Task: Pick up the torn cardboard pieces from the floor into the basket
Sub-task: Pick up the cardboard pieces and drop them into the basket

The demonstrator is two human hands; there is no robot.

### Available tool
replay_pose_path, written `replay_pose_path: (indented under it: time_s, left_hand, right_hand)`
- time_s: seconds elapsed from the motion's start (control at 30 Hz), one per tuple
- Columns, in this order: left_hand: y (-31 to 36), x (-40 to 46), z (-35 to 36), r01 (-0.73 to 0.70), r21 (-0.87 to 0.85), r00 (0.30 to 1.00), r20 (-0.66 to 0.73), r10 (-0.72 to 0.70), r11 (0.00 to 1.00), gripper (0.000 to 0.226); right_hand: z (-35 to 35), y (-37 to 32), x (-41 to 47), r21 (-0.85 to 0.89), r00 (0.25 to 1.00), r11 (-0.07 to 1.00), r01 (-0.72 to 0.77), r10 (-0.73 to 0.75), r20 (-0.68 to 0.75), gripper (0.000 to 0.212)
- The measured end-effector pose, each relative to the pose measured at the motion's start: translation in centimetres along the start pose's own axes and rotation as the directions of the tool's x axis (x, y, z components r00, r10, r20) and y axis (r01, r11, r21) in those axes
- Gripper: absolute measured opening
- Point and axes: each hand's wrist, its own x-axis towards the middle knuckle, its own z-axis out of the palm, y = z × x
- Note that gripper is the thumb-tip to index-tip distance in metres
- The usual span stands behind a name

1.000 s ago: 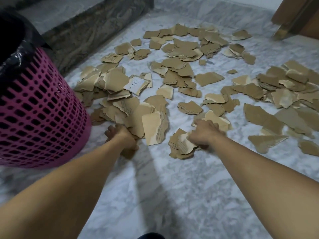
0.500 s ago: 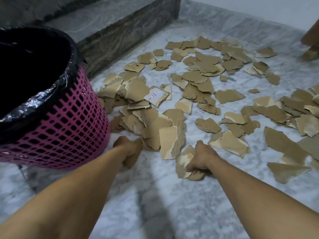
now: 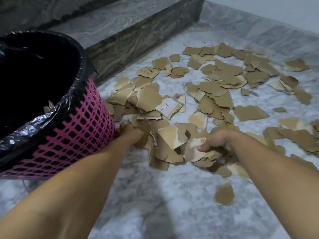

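Several torn brown cardboard pieces (image 3: 215, 99) lie scattered over the marble floor (image 3: 172, 195). A pink lattice basket (image 3: 72, 128) lined with a black bag stands at the left. Right beside the basket's wall, my left hand (image 3: 129, 131) is closed on a brown cardboard piece (image 3: 144, 133). My right hand (image 3: 219, 140) is closed on a bunch of cardboard pieces (image 3: 195, 150) low over the floor, with more pieces heaped between the two hands. One piece with a white label (image 3: 168, 106) lies behind them.
A dark stone step (image 3: 138, 37) runs along the back left, behind the basket. A single loose cardboard piece (image 3: 224, 194) lies near my right forearm. A pale wall rises at the far right.
Both hands have drawn their cardboard leftward, toward the basket, and more pieces have bunched up between them. The view has shifted, so the basket's opening shows more.
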Motion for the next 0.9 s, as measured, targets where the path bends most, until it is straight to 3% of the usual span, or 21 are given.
replay_pose_path:
  time_s: [0.1, 0.3, 0.33, 0.43, 0.5, 0.57, 0.67, 0.73, 0.8, 0.83, 0.9]
  left_hand:
    - [0.7, -1.1, -0.5, -0.001, 0.111, 0.999, 0.044, -0.004, 0.994, 0.068]
    - [2.2, -3.1, -1.3, 0.014, -0.026, 0.999, 0.049, -0.013, 1.0, 0.025]
    - [2.7, -4.1, -1.4, -0.001, -0.066, 0.999, 0.048, 0.005, 0.998, 0.021]
    - [3.0, -4.4, -1.0, -0.013, -0.2, 0.999, 0.04, 0.022, 0.98, 0.026]
    - [3.4, -4.6, -0.8, -0.042, -0.259, 0.998, 0.035, 0.053, 0.965, 0.028]
    - [3.9, -4.8, -0.7, -0.016, -0.3, 0.999, 0.036, 0.028, 0.954, 0.025]
    - [4.3, -5.6, -0.6, 0.07, -0.356, 0.995, 0.09, -0.04, 0.932, 0.063]
    - [4.2, -6.0, -0.4, 0.101, -0.393, 0.989, 0.135, -0.051, 0.914, 0.079]
    - [4.0, -6.6, -0.2, 0.128, -0.435, 0.979, 0.201, -0.043, 0.891, 0.054]
    - [4.1, -7.3, -0.3, 0.137, -0.442, 0.971, 0.237, -0.032, 0.886, 0.036]
    - [4.3, -8.0, -0.4, 0.141, -0.461, 0.96, 0.281, -0.007, 0.876, 0.022]
  right_hand:
    - [1.0, -0.9, 1.7, 0.273, 0.999, 0.962, -0.022, 0.01, 0.042, 0.051]
    - [2.8, -2.2, 4.2, 0.476, 1.0, 0.879, 0.004, -0.014, 0.016, 0.046]
    - [3.0, -2.5, 4.3, 0.518, 1.0, 0.855, 0.008, -0.009, -0.001, 0.054]
    - [3.9, -3.1, 5.1, 0.613, 0.998, 0.788, 0.062, -0.041, -0.047, 0.113]
    - [4.7, -3.2, 5.5, 0.643, 0.993, 0.758, 0.107, -0.047, -0.109, 0.127]
    - [5.2, -3.1, 5.6, 0.646, 0.993, 0.756, 0.105, -0.039, -0.115, 0.121]
    - [5.6, -2.8, 5.5, 0.651, 0.994, 0.752, 0.101, -0.059, -0.086, 0.082]
    - [5.5, -2.2, 5.6, 0.668, 0.996, 0.739, 0.092, -0.081, -0.047, 0.08]
    - [5.1, -1.6, 5.3, 0.681, 0.994, 0.726, 0.095, -0.109, -0.022, 0.085]
    - [4.7, -1.4, 4.6, 0.681, 0.992, 0.725, 0.099, -0.125, -0.012, 0.076]
    - [3.6, -0.8, 3.5, 0.695, 0.99, 0.711, 0.11, -0.144, -0.01, 0.045]
